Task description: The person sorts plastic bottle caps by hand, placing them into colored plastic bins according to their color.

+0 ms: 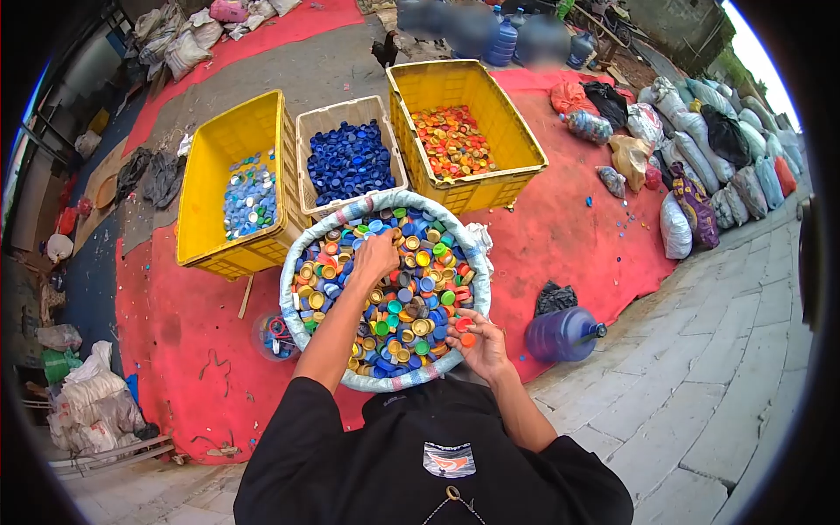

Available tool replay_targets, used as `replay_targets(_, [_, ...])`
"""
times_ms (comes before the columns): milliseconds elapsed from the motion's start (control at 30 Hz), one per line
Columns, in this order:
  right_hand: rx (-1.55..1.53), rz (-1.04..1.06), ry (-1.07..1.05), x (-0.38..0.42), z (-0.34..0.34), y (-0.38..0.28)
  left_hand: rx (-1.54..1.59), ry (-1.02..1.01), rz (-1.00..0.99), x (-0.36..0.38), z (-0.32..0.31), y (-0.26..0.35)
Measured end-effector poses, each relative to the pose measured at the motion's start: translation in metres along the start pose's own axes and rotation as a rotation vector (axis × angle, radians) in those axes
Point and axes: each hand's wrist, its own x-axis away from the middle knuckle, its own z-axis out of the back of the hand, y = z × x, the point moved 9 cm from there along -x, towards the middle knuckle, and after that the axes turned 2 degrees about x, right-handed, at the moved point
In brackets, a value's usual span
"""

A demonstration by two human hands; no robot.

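A round basket (289,278) with a pale cloth-wrapped rim stands close in front of me, heaped with bottle caps of many colours. My left hand (376,255) reaches down into the upper middle of the heap; its fingers are bent together among the caps, and what they grip is too small to make out. Over the basket's lower right edge, my right hand (478,344) is turned up, its fingers closed round red-orange caps (467,339).
Beyond the basket stand a yellow crate (199,197) with light blue and white caps, a pale crate (308,157) with dark blue caps, and a yellow crate (503,180) with orange caps. A water jug (560,335) lies at right. Filled sacks (700,131) are piled farther off.
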Motion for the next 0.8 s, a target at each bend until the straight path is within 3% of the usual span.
replay_targets(233, [0.025, 0.041, 0.027, 0.017, -0.002, 0.021, 0.201, 0.057, -0.074, -0.003, -0.002, -0.019])
replay_targets(333, [0.026, 0.054, 0.058, 0.026, 0.0, 0.025, 0.308, 0.254, -0.15, 0.004, 0.018, -0.013])
replay_targets(467, [-0.006, 0.044, 0.132, 0.033, 0.007, 0.026, 0.568, 0.477, -0.07, 0.014, 0.03, -0.018])
replay_targets(600, [-0.06, 0.088, 0.192, 0.038, 0.007, 0.017, 1.659, -0.038, 0.286, 0.031, -0.029, -0.003])
replay_targets(633, [-0.081, 0.097, 0.195, 0.038, 0.008, 0.014, 1.827, -0.034, 0.297, 0.04, -0.033, 0.006])
replay_targets(733, [-0.088, 0.127, 0.155, 0.035, 0.004, -0.002, 2.049, -0.117, 0.521, 0.067, -0.05, 0.027])
replay_targets(800, [-0.079, 0.148, 0.146, 0.028, 0.007, -0.012, 2.141, -0.188, 0.52, 0.078, -0.061, 0.038])
